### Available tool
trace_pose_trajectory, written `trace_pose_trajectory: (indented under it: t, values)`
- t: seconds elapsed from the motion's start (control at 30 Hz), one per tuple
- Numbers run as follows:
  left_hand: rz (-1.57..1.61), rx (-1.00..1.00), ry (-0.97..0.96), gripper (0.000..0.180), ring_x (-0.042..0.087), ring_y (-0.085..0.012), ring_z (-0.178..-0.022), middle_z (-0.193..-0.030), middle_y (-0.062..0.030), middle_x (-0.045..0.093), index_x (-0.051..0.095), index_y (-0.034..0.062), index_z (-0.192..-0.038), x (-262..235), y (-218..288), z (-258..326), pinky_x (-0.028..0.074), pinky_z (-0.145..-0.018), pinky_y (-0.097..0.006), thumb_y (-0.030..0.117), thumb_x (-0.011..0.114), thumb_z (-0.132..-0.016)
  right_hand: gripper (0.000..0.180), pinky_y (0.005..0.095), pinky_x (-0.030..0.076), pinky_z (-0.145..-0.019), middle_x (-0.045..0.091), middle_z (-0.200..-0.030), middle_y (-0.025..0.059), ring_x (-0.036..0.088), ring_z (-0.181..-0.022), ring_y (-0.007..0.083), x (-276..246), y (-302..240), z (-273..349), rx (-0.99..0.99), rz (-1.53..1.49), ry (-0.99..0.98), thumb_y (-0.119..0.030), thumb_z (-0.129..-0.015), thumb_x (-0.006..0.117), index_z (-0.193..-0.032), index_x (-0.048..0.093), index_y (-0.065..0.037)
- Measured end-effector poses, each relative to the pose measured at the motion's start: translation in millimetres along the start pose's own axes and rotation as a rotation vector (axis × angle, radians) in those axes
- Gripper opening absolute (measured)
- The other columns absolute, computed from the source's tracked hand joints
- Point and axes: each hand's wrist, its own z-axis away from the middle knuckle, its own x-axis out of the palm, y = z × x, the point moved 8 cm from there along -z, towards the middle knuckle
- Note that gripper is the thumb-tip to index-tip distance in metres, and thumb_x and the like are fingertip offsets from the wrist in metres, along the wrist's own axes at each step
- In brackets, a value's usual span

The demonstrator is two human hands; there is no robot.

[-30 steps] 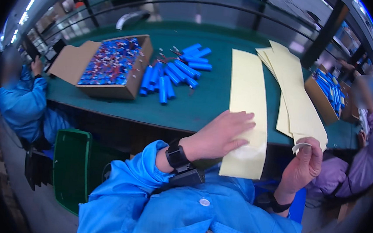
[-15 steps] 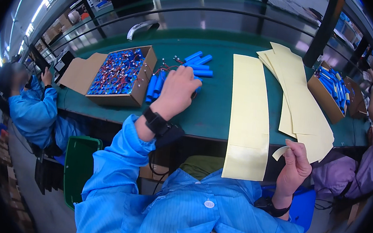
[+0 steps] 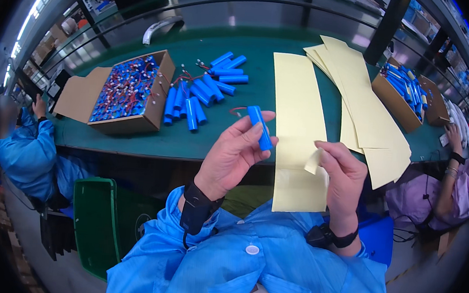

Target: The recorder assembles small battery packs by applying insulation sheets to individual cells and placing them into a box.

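Between the thumb and fingers of my left hand [image 3: 233, 152] is a blue cylindrical battery [image 3: 260, 127], with a thin red wire at its upper end. My right hand [image 3: 344, 174] pinches a small pale-yellow strip [image 3: 313, 161], which hangs in front of a long pale-yellow sheet [image 3: 298, 102]. That sheet lies on the green table and sticks out over its near edge. To the left of it, several loose blue batteries [image 3: 194, 110] with red wires lie in a cluster. Both hands are held above the table's near edge, the battery and strip apart.
An open cardboard box [image 3: 131, 127] full of wired blue batteries stands at the left. More pale-yellow sheets [image 3: 359, 96] are stacked to the right, beside another box of batteries [image 3: 397, 107]. A green bin [image 3: 93, 223] is below the table. Co-workers sit at both sides.
My left hand has come back from the loose batteries toward me and now holds one. My right hand has moved up and left with the yellow strip, over the long sheet.
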Motion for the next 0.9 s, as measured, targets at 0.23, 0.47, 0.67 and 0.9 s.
trace_pose_trajectory:
  t: [0.23, 0.47, 0.67, 0.9]
  values:
    - [-0.054, -0.129, -0.066, 0.038, 0.063, -0.0161, -0.09, -0.1, -0.0074, 0.061, 0.047, -0.0009, -0.125, 14, -28, 8, 0.055, -0.072, -0.026, 0.019, 0.052, -0.093, 0.018, 0.0207, 0.042, -0.069, 0.062, -0.084, 0.0056, 0.055, -0.078, 0.0086, 28, 1, -12, 0.073, -0.014, -0.122, -0.003, -0.085, 0.059, -0.101, 0.066, 0.001]
    - [-0.169, -0.1, -0.037, 0.036, 0.064, -0.0161, -0.087, -0.1, -0.0068, 0.062, 0.052, -0.0017, -0.122, 16, -29, 12, 0.055, -0.072, -0.025, 0.021, 0.051, -0.094, 0.018, 0.0213, 0.043, -0.068, 0.063, -0.082, 0.0053, 0.056, -0.076, 0.0089, 28, 6, -13, 0.052, 0.128, -0.109, -0.003, -0.082, 0.062, -0.099, 0.068, 0.0]
    - [-0.179, -0.093, -0.013, 0.035, 0.064, -0.0147, -0.087, -0.099, -0.0086, 0.063, 0.052, -0.0007, -0.121, 15, -31, 13, 0.056, -0.069, -0.025, 0.02, 0.052, -0.093, 0.017, 0.0214, 0.044, -0.066, 0.062, -0.079, 0.0056, 0.056, -0.074, 0.0091, 29, 1, -10, 0.018, 0.145, -0.06, -0.003, -0.081, 0.063, -0.097, 0.068, -0.001]
    - [-0.201, -0.073, -0.003, 0.035, 0.064, -0.015, -0.087, -0.098, -0.0083, 0.064, 0.053, -0.0004, -0.121, 15, -31, 12, 0.056, -0.068, -0.025, 0.021, 0.053, -0.093, 0.017, 0.0211, 0.044, -0.062, 0.062, -0.077, 0.0065, 0.057, -0.068, 0.01, 33, -5, -9, -0.064, 0.222, -0.042, -0.001, -0.08, 0.064, -0.096, 0.068, 0.0]
